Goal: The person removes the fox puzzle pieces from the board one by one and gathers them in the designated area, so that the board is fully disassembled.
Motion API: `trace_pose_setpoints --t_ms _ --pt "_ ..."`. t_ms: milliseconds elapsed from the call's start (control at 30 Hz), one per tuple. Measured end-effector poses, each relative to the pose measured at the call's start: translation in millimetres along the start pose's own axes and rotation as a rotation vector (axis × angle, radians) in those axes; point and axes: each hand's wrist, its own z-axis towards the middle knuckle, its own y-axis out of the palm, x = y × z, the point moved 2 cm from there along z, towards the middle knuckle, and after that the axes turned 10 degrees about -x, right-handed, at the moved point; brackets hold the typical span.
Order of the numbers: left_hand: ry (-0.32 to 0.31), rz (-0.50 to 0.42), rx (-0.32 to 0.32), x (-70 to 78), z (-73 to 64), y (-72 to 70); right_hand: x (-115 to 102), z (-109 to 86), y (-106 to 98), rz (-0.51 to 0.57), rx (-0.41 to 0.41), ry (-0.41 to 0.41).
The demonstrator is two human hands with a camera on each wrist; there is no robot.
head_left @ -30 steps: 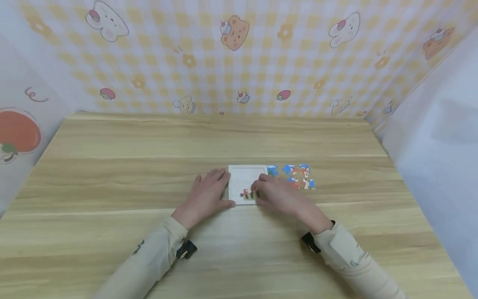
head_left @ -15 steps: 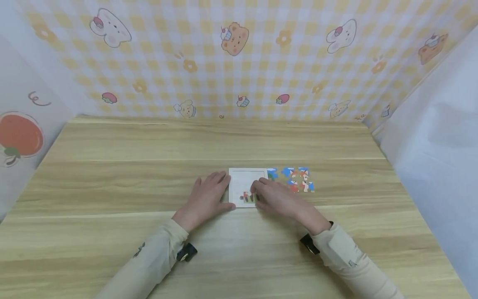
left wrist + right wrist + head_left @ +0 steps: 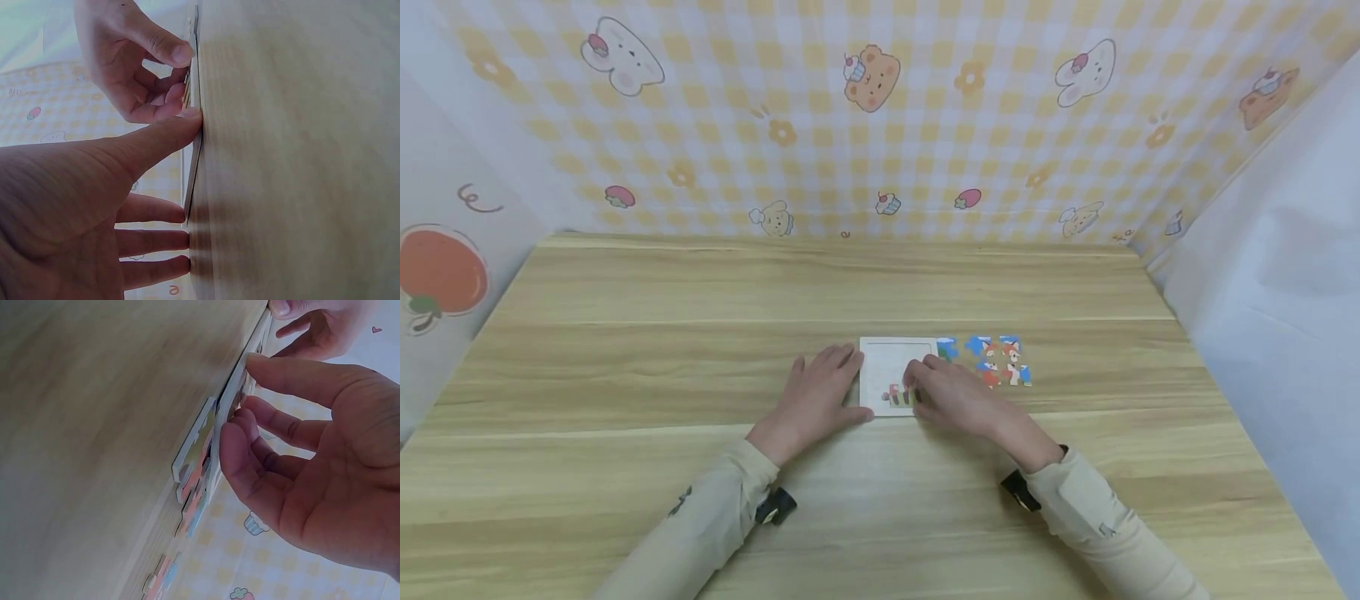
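A small white puzzle frame [image 3: 882,362] lies flat on the wooden table. My left hand [image 3: 812,396] steadies it with straight fingers along its left side and the thumb at the front corner. Colourful puzzle pieces [image 3: 897,397] lie along its front edge inside. My right hand [image 3: 958,396] bends over the front right part, fingers curled at a puzzle piece there, mostly hidden under them in the head view. In the right wrist view the right thumb [image 3: 269,367] sits at the frame's edge and the curled fingertips [image 3: 232,444] are inside it.
Several loose puzzle pieces with fox and blue sky prints [image 3: 1011,367] lie right of the frame, partly behind the right hand. Another blue and green piece [image 3: 947,348] sits against the frame's right edge. A yellow checked wall [image 3: 820,158] closes the table's back.
The head view has tilted up slightly since the first frame. Both hands stay at the frame; the right fingers shift only very slightly.
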Motion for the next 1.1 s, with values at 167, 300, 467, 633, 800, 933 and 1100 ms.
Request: trace_pose_setpoints --t_ms 167,300,467,633,800,933,1100 --pt "-0.001 0.006 0.002 -0.1 0.8 -1.6 -2.2 1.0 -2.1 -0.005 0.0 0.034" --pt "-0.008 0.004 -0.007 -0.7 1.5 -1.7 -2.4 1.5 -2.0 0.025 0.005 0.031" --pt "-0.01 -0.009 -0.02 -0.8 0.2 -0.3 -2.5 0.0 1.4 0.076 0.013 -0.004" --pt "-0.014 -0.019 -0.019 0.1 -1.9 -0.1 -5.0 -0.9 3.7 0.063 0.021 0.005" --pt "-0.012 -0.015 -0.011 0.2 -2.5 -0.2 -6.5 -1.5 4.2 0.041 0.042 0.005" --pt "-0.01 -0.014 -0.012 0.2 -2.3 0.0 -6.0 -3.4 4.5 0.029 0.068 -0.029" --pt "-0.008 -0.009 -0.012 0.4 -1.6 -0.2 -3.4 -5.8 4.7 0.026 0.096 -0.079"
